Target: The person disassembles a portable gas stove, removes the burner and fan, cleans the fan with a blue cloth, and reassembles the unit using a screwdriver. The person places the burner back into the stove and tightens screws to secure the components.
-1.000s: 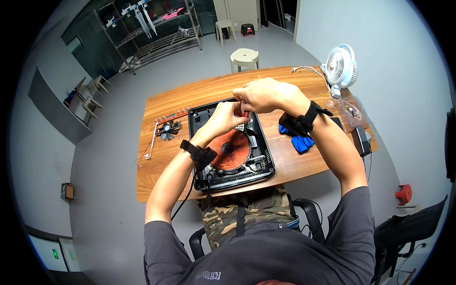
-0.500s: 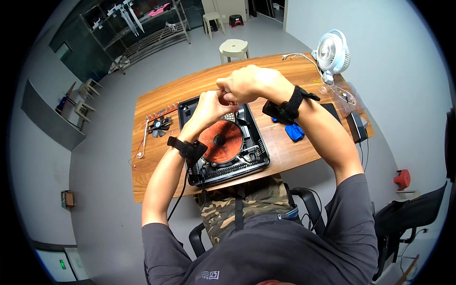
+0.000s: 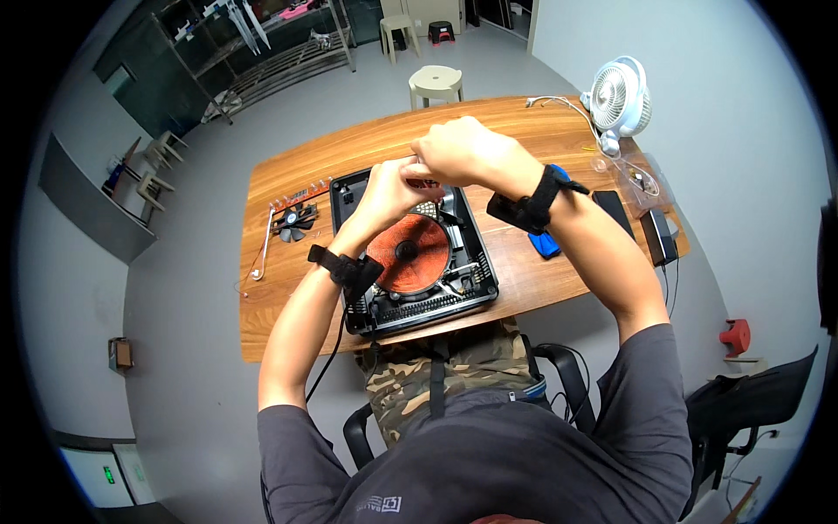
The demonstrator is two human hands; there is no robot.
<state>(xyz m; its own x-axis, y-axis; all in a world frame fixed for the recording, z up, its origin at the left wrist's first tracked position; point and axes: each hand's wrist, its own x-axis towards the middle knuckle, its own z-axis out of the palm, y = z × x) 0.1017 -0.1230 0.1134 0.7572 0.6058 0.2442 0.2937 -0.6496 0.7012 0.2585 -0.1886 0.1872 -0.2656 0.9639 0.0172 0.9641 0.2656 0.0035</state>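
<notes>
I bring my left hand (image 3: 391,190) and right hand (image 3: 461,152) together over the far part of a shallow black casing (image 3: 477,240). The fingers of both are bent inward and meet, my right hand partly covering the tips of my left. A bit of something reddish (image 3: 425,184) shows between them, mostly hidden; I cannot tell which hand grips it, or how firmly.

The casing lies on the wooden tabletop (image 3: 349,148), close to the edge nearest me. In its nearer part sits a round copper-red disc (image 3: 422,264) with a black hub (image 3: 406,251) at its middle. A black cable (image 3: 326,368) runs down past my left forearm.

Left of the casing are a small black fan (image 3: 295,224) and, just beyond it, a narrow red strip (image 3: 301,197). To the right, a blue cloth (image 3: 543,245) lies partly behind my right wristband (image 3: 537,208). Farther right are a black box (image 3: 655,236) and a clear plastic bag (image 3: 637,185), with a white fan (image 3: 615,96) at the far corner.
</notes>
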